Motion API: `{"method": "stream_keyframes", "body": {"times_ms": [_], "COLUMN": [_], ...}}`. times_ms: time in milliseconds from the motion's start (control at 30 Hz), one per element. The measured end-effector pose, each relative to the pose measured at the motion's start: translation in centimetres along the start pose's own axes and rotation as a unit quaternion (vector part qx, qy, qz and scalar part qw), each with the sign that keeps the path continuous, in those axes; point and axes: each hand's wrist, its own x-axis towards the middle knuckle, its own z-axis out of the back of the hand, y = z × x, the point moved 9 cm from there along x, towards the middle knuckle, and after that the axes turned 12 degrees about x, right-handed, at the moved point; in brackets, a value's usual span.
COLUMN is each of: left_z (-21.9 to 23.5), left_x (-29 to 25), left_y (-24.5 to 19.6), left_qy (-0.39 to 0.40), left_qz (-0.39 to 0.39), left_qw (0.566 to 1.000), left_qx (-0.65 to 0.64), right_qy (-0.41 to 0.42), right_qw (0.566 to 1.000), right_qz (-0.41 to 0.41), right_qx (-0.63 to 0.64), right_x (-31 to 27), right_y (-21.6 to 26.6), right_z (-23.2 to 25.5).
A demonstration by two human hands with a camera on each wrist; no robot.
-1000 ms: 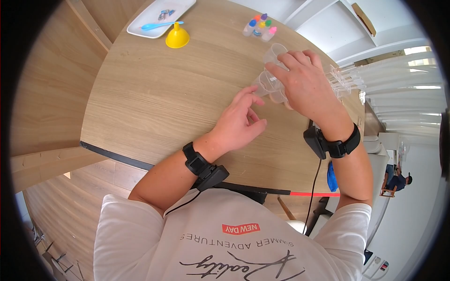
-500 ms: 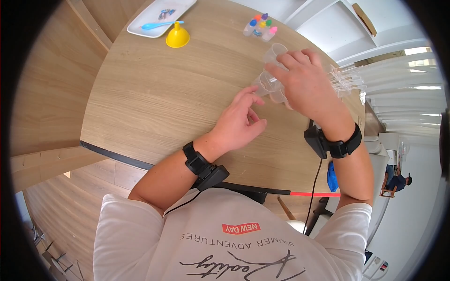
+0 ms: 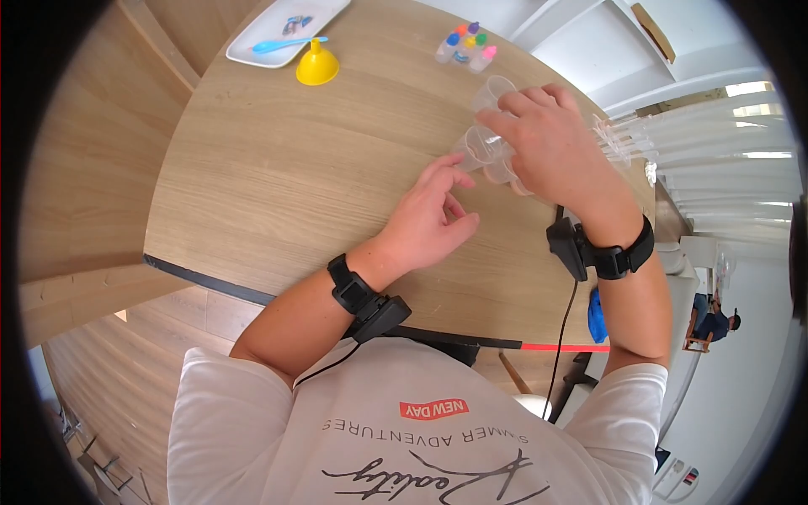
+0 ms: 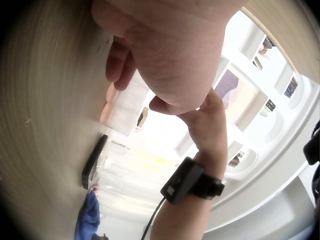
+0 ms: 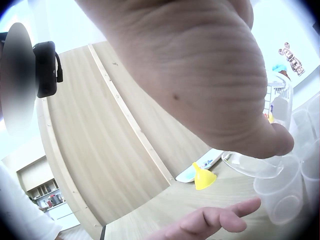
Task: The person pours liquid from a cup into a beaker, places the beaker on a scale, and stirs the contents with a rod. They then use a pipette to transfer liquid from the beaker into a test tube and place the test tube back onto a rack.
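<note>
In the head view, the right hand (image 3: 547, 139) has its fingers curled at a clear container (image 3: 495, 91) above a group of clear cups (image 3: 484, 145). The right wrist view shows its thumb against the clear container (image 5: 282, 95), which bears printed markings; the hand hides much of the hold. Below stand several translucent cups (image 5: 280, 195). The left hand (image 3: 429, 219) rests low over the table, fingers loosely bent and empty, with fingertips close beside the nearest cup; contact is unclear. Pinkish bottoms of cups (image 4: 106, 112) show in the left wrist view.
A yellow funnel (image 3: 317, 66) stands beside a white tray (image 3: 246, 46) bearing a blue spoon (image 3: 273, 45). Small bottles with coloured caps (image 3: 465, 49) stand at the far edge. A clear rack (image 3: 619, 143) is right of the right hand; a blue item (image 3: 598, 318) lies by the near edge.
The right hand and wrist have shifted very slightly to the right in the head view. The left hand has stayed still.
</note>
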Motion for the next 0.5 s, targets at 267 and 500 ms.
{"method": "stream_keyframes", "body": {"times_ms": [267, 500], "left_z": [0.0, -0.1], "left_x": [0.0, 0.2], "left_y": [-0.1, 0.0], "left_qy": [0.001, -0.006], "left_qz": [-0.001, -0.008], "left_qw": [1.000, 1.000], "left_qx": [0.006, -0.017], "right_qy": [-0.032, -0.055], "right_qw": [0.999, 0.985], "right_qz": [-0.027, -0.083], "right_qx": [0.029, 0.141], "right_x": [-0.3, -1.6], "right_y": [-0.9, -2.4], "right_z": [1.1, 0.2]}}
